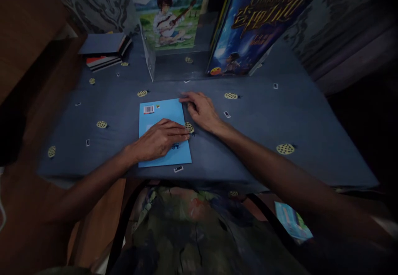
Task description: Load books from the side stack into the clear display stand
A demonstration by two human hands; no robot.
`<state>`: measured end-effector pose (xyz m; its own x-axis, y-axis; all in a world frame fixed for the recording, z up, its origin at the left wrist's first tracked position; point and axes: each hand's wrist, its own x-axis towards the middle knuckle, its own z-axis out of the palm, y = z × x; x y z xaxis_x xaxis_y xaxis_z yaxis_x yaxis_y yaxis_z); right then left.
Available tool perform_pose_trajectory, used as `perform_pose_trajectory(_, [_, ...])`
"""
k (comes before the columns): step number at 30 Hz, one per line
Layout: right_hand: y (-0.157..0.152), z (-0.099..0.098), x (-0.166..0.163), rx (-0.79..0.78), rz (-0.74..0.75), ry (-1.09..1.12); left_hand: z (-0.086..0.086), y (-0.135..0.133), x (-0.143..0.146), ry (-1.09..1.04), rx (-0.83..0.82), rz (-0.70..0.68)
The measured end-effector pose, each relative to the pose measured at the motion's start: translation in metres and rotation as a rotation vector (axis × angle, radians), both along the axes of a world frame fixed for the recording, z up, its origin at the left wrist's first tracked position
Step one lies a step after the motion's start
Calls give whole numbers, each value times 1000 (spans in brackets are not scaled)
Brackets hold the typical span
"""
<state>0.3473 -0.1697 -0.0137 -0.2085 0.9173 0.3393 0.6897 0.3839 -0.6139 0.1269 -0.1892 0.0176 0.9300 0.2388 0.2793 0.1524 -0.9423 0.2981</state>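
A light-blue book (164,111) lies flat near the front of the table, its back cover with a barcode facing up. My left hand (161,138) rests flat across its lower middle, fingers stretched out to the right edge and holding nothing. By the book's upper right corner is my right hand (202,109), its fingertips touching that corner and its thumb apart. The palm of the left hand hides part of the cover print.
A clear acrylic stand (174,65) holds a book (174,18) showing a guitar player. Right of it, dark-blue books (242,30) stand upright. A stack of books (105,47) lies at the back left. The patterned tablecloth (258,121) covers the table. Another book (292,221) is lower right.
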Motion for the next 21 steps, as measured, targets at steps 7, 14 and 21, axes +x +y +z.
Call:
perform_pose_trajectory(7, [-5, 4, -6, 11, -29, -112, 5, -41, -8, 104, -40, -33])
perform_pose_trajectory(14, [-9, 6, -9, 68, -27, -151, 6, -54, -9, 86, -24, -14])
perform_pose_trajectory(21, [-12, 4, -7, 113, 18, -188, 3, -44, -15, 59, -50, 21])
